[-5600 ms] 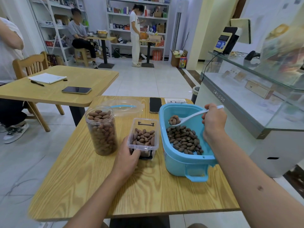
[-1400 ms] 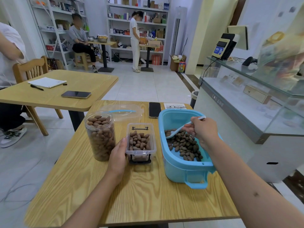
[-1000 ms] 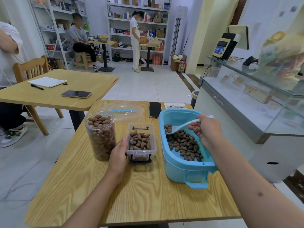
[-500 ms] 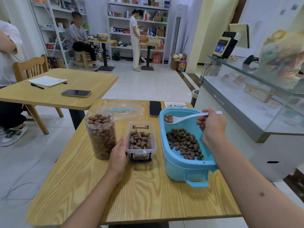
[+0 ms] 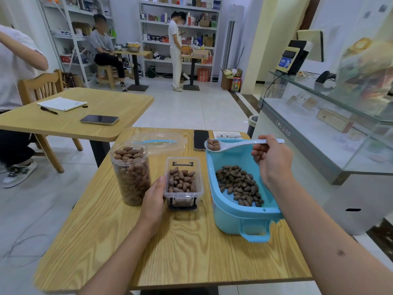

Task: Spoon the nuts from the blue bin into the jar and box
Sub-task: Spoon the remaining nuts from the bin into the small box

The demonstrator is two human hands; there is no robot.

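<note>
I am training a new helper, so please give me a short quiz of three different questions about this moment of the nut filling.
1. True or false: the spoon carries nuts.
2. What does the left hand touch?
A. the jar
B. the box
C. the bin
3. Fill in: the spoon bowl hangs over the bin's ___ left corner.

Key
1. True. The right hand holds the spoon by its handle, loaded.
2. B. It rests against the box's left side.
3. Far.
</note>
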